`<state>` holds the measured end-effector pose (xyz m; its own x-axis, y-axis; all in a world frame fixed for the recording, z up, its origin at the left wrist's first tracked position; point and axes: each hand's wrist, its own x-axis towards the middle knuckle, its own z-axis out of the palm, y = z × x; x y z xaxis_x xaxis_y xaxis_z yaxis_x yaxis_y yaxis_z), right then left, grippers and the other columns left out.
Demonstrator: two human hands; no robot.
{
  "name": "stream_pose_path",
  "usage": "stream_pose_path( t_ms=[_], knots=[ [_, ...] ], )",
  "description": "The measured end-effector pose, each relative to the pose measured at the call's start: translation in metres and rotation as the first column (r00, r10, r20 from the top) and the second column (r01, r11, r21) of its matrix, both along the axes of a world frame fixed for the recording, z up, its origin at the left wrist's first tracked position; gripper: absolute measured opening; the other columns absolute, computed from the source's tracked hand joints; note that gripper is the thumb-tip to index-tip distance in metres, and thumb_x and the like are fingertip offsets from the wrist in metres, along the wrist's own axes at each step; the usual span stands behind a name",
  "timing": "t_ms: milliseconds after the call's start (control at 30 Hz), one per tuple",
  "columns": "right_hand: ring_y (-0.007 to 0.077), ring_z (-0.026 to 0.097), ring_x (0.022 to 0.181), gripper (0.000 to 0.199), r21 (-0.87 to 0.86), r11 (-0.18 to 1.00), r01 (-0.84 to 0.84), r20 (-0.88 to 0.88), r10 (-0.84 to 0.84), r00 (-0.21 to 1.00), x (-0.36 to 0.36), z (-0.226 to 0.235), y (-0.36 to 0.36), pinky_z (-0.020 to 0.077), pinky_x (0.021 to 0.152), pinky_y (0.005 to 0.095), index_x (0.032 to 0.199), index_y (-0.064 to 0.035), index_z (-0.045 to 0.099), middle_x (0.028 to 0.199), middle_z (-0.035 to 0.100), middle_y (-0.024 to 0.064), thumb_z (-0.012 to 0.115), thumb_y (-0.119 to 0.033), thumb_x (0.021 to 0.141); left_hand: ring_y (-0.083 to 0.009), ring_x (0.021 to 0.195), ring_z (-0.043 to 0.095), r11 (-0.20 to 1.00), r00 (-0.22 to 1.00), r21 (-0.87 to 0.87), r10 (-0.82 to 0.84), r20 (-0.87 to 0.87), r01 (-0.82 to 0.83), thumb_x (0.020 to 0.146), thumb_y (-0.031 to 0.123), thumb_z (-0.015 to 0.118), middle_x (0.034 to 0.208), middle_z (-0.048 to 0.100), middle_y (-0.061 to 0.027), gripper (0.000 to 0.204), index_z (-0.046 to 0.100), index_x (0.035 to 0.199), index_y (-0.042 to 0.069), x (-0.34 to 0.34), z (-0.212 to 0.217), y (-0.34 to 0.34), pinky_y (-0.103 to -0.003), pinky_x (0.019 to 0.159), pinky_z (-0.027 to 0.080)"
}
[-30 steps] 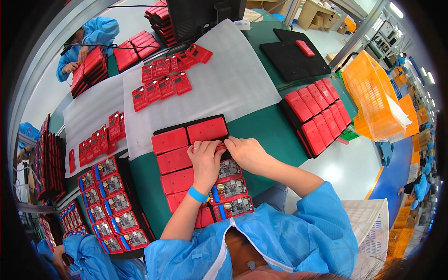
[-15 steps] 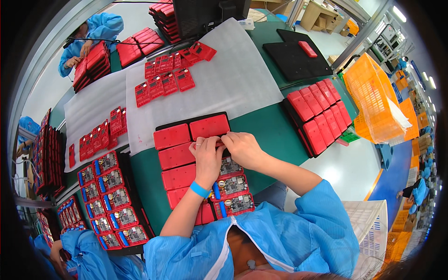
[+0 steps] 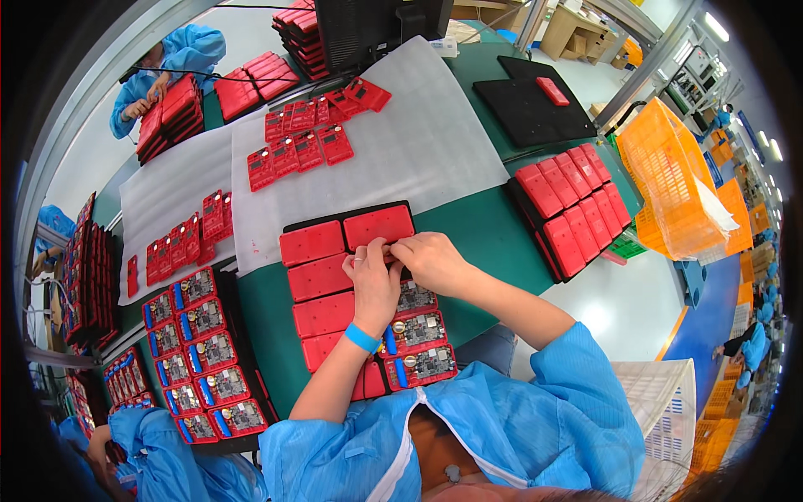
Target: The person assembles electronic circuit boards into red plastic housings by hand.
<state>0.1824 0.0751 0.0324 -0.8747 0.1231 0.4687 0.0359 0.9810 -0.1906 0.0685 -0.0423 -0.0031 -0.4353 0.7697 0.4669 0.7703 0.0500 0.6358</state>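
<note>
My left hand [image 3: 374, 283], with a blue band on its wrist, and my right hand [image 3: 432, 262] meet over the right column of a black tray [image 3: 347, 218]. The fingertips of both are closed in a pinch, and they hide whatever lies between them. Beneath them is a compartment of the tray. Closed red plastic cases [image 3: 324, 315] fill the left column, and another red case [image 3: 378, 227] lies at the far right. Nearer to me, open red cases with circuit boards [image 3: 420, 332] show blue parts and round metal cells.
A tray of open cases with boards [image 3: 219, 386] stands left; stacked trays of closed red cases [image 3: 565, 183] stand right. Loose red covers [image 3: 306, 149] lie on a white sheet [image 3: 418, 134]. Beyond are a monitor [image 3: 368, 38], an orange crate [image 3: 665, 171] and a co-worker [image 3: 188, 54].
The view has shifted slightly. Both hands stay pinched over the same spot, with only small finger movement.
</note>
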Motion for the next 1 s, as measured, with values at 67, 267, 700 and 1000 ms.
stream_pose_path(
  t_ms=[67,267,700,1000],
  knots=[
    [0.0310,0.070,0.080,0.018,0.017,0.999,0.037,0.012,-0.037,0.999,0.002,0.003,-0.009,0.0563,0.073,0.0405,0.092,-0.0007,0.063,0.085,0.069,0.0134,0.066,-0.008,0.075,-0.0283,0.105,0.059,1.000,0.999,-0.026,-0.008,-0.051,0.007,0.087,0.007,0.072,0.103,0.069,-0.0075,0.048,0.051,0.129,0.005,-0.001,-0.001,-0.003,-0.052,0.099,0.035],
    [0.0316,0.072,0.088,0.032,-0.086,0.974,0.210,-0.207,-0.224,0.952,0.024,0.041,-0.004,0.0581,0.073,0.0420,0.111,-0.0001,0.065,0.097,0.072,0.0146,0.063,-0.003,0.079,-0.0256,0.100,0.061,0.998,0.996,0.012,-0.061,-0.063,0.062,0.086,0.014,0.076,0.098,0.071,-0.0062,0.030,0.066,0.113,0.007,-0.015,0.006,-0.001,-0.048,0.099,0.035],
    [0.0350,0.058,0.117,0.030,0.090,0.885,0.456,-0.097,-0.448,0.889,0.068,-0.050,0.069,0.0489,0.098,0.0426,0.117,0.0001,0.068,0.127,0.063,0.0174,0.068,-0.008,0.088,-0.0314,0.134,0.053,0.961,0.951,-0.189,-0.238,-0.198,0.201,0.090,0.019,0.072,0.133,0.066,-0.0100,0.038,0.071,0.128,0.021,-0.015,-0.008,-0.027,-0.061,0.113,0.032],
    [0.0402,0.067,0.100,0.025,-0.338,0.893,0.295,-0.137,-0.357,0.924,-0.117,-0.041,0.140,0.0534,0.088,0.0471,0.107,-0.0010,0.071,0.110,0.072,0.0162,0.071,-0.017,0.088,-0.0356,0.145,0.041,0.914,0.927,-0.252,-0.355,-0.123,0.317,0.089,0.007,0.065,0.149,0.053,-0.0143,0.044,0.068,0.131,0.018,-0.018,-0.012,-0.023,-0.070,0.115,0.025]
  ],
)
